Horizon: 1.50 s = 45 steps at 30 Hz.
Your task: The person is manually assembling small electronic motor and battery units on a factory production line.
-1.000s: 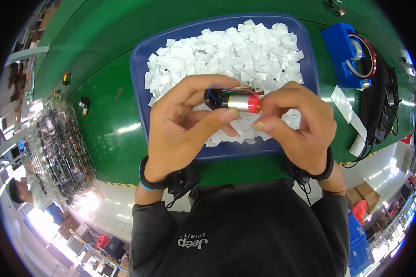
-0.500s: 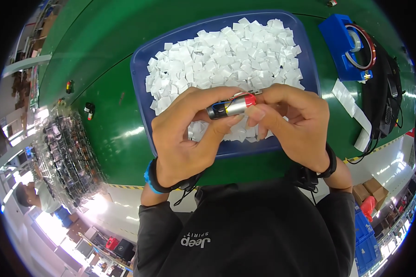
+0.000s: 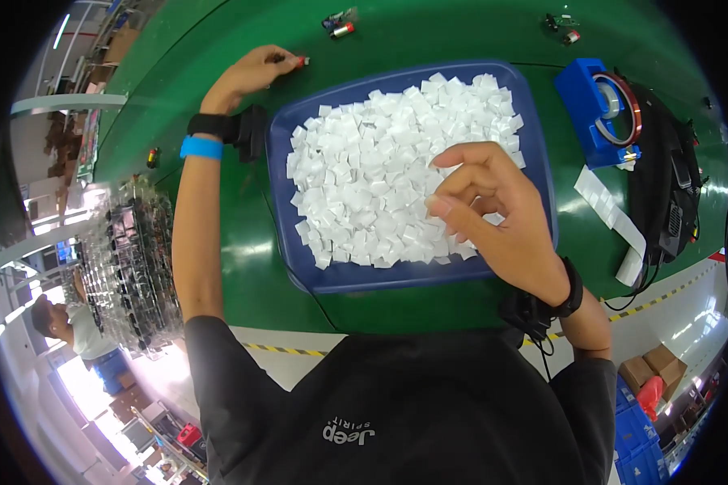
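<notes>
My left hand [image 3: 259,74] reaches out past the far left corner of the blue tray [image 3: 275,186]. Its fingertips are closed on a small battery cell [image 3: 302,61] at the green table surface; only a red end shows, and the fingers cover the rest. Over the tray's right part hangs my right hand [image 3: 497,214], fingers curled, with a gap between thumb and index finger and nothing in it. A heap of small white paper-like squares [image 3: 396,170] fills the tray below.
Farther back lie a red-ended cell [image 3: 342,31] and another cell [image 3: 572,37]. One more cell [image 3: 152,158] is at the left, near a stack of clear plastic trays [image 3: 133,259]. To the right stand a blue tape dispenser [image 3: 582,105], a white label strip [image 3: 611,218] and a black bag [image 3: 663,194].
Both hands held the battery cell over the tray. My right hand has let go, and my left hand has carried a cell away to the far left. The view has shifted, showing more far table.
</notes>
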Motion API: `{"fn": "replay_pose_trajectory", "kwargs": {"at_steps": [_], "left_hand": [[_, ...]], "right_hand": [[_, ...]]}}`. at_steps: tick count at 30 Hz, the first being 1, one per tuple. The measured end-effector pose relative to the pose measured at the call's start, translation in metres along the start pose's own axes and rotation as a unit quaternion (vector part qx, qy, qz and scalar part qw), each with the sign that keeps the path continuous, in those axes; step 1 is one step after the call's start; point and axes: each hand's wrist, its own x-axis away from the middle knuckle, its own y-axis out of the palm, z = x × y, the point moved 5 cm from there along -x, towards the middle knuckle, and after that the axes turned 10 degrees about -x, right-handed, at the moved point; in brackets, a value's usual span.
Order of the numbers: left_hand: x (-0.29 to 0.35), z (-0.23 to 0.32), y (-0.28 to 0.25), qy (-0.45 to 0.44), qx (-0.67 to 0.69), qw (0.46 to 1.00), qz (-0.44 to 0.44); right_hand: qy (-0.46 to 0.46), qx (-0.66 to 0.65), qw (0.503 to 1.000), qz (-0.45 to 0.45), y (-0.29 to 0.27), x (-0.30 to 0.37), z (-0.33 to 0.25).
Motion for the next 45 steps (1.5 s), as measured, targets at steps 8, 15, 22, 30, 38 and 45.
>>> {"fn": "replay_pose_trajectory", "kwargs": {"at_steps": [8,15,22,30,38,45], "left_hand": [[-0.044,0.060,-0.020,0.363,-0.293,0.820,0.333],[0.038,0.090,-0.026,0.287,-0.120,0.923,0.227],[0.182,0.164,0.035,0.240,0.055,0.921,0.302],[0.215,0.176,0.068,0.232,0.026,0.928,0.290],[0.213,0.174,0.072,0.220,0.158,0.952,0.143],[0.215,0.183,0.076,0.186,0.014,0.957,0.222]], "right_hand": [[-0.021,0.057,0.998,-0.026,0.001,-0.004,0.007],[-0.014,0.060,0.998,-0.021,-0.002,-0.004,0.002],[-0.089,0.088,0.991,0.042,0.003,-0.001,-0.010],[-0.169,0.160,0.973,0.006,0.003,0.000,-0.006],[-0.217,0.216,0.952,-0.022,0.006,0.005,-0.009],[-0.217,0.246,0.945,0.001,0.011,0.005,-0.005]]}}
